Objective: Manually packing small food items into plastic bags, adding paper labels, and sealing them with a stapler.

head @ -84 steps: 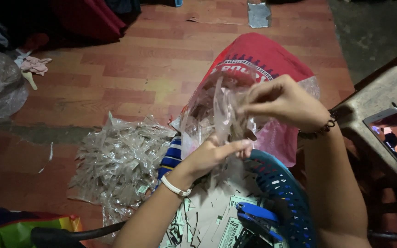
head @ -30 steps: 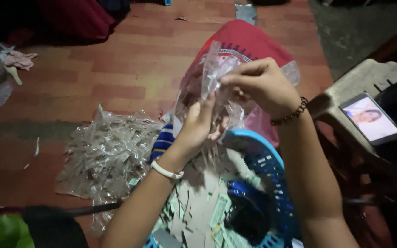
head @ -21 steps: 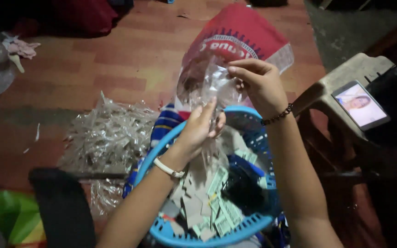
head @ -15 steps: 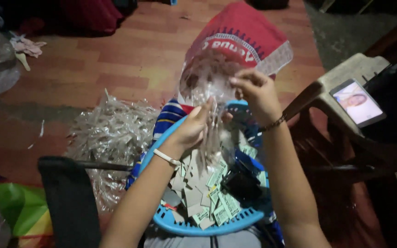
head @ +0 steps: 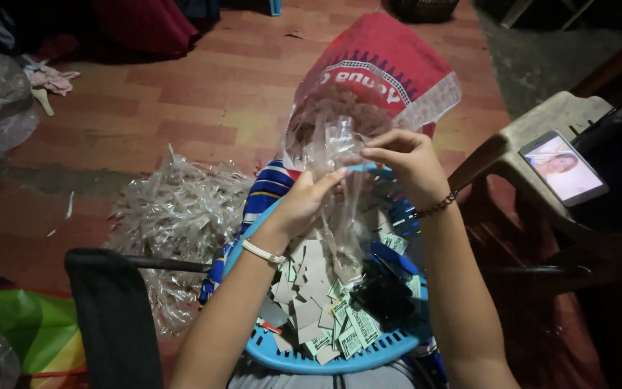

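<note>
Both hands up over the lap, working a clear plastic sleeve. Right hand pinches the sleeve's top edge, fingers narrow and closed on the film. Left hand also grips it from the left side, thumb and fingertips pressed to the plastic. The sleeve hangs between the hands with its long axis close to vertical, top end at the fingers, lower end pointing down into the blue plastic basket. The film is crumpled and see-through, so its exact edges are hard to tell.

The basket sits on the lap, holding a heap of small cardboard tags, some plain grey-brown, some printed green and white, plus a dark lump on the right side that can't be identified.

A white band sits on the left wrist, a dark beaded bracelet on the right wrist. A pile of clear plastic wrappers lies on the red tiled floor left of the basket. A red woven sack stands just beyond the hands. A phone with a lit screen rests on a beige plastic chair to the right.
</note>
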